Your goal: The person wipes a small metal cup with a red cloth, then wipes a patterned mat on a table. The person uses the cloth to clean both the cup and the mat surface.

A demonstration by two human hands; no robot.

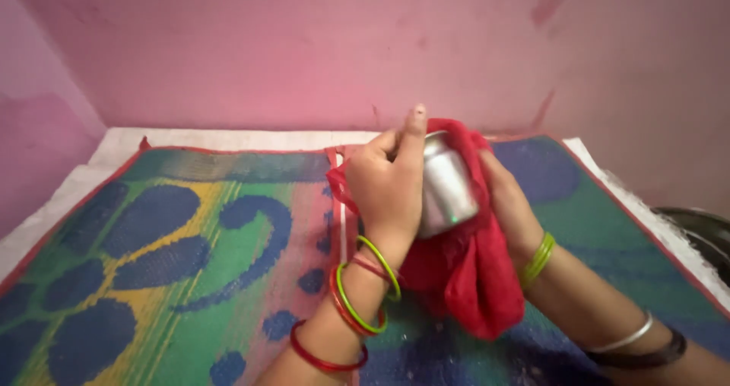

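A woven mat (175,249) with blue, green and yellow paisley shapes covers the floor from the 9 o'clock side across to the right, lying on a white sheet (228,137) whose edge shows along the pink wall (304,44).

Just right of centre, the left hand (388,192) is closed around a small steel tumbler (445,188), thumb up along its rim and fingers wrapped about the side, so the vessel stays steady and tilted toward 12 o'clock, off the mat. Red and green bangles (361,298) ring that wrist.

A red cloth (464,272) drapes under and behind the tumbler and hangs toward 6 o'clock. The right hand (509,203), at the tumbler's 3 o'clock, is clamped on this cloth, pressing it against the metal from the far side; the cloth lies between palm and tumbler, which suits rubbing the surface. Green bangles (538,258) sit on that wrist.

At the 3 o'clock edge, a dark round vessel (703,234) is partly visible.
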